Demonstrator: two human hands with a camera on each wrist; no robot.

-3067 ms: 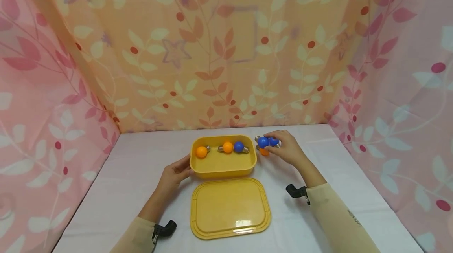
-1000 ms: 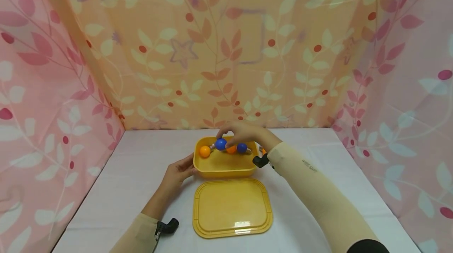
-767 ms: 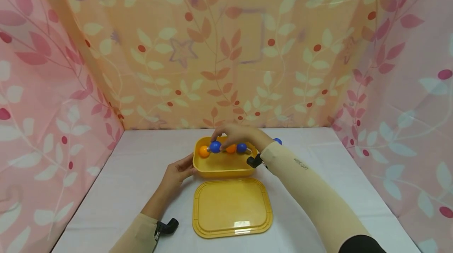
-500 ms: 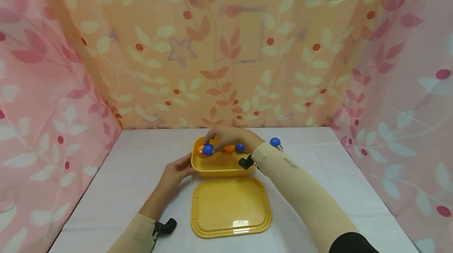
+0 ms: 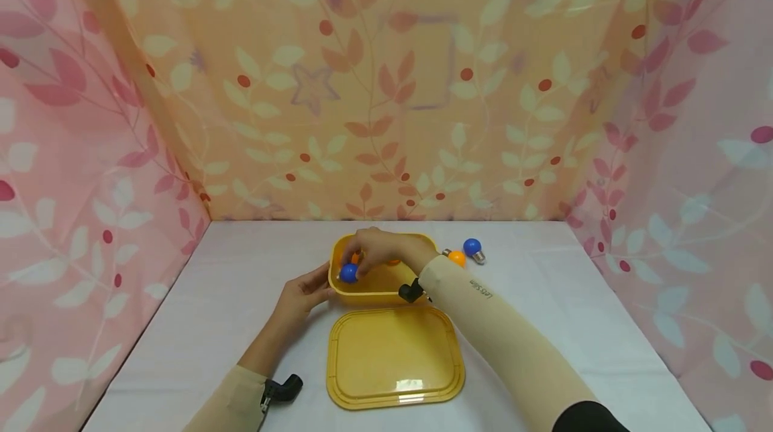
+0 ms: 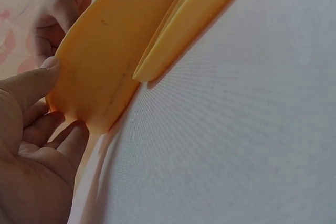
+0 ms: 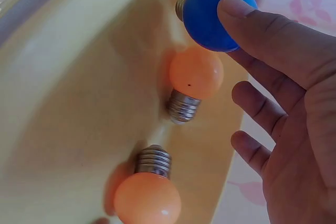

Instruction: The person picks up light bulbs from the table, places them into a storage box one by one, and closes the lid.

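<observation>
My right hand (image 5: 377, 247) reaches into the left part of a yellow plastic box (image 5: 380, 296). Its thumb and fingers pinch a blue light bulb (image 5: 348, 274) by the round globe, and the metal screw base points away from the palm in the right wrist view. Below that bulb in the same view lie an orange bulb (image 7: 197, 72) and another orange bulb (image 7: 147, 198), both inside the box. My left hand (image 5: 304, 291) holds the box's left end, with thumb (image 6: 50, 62) and fingers against its yellow wall. In the head view the right hand and wrist hide much of the box's inside.
In front of the box a yellow lid (image 5: 395, 355) lies flat on the white tabletop (image 5: 543, 351). Right of the box are a loose orange bulb (image 5: 457, 258) and a loose blue bulb (image 5: 472, 247). Patterned curtains (image 5: 386, 83) enclose the back and sides.
My right hand has carried the blue bulb from beside the box's right end over the rim, then left and down into the box's left part. The left hand stays at the box.
</observation>
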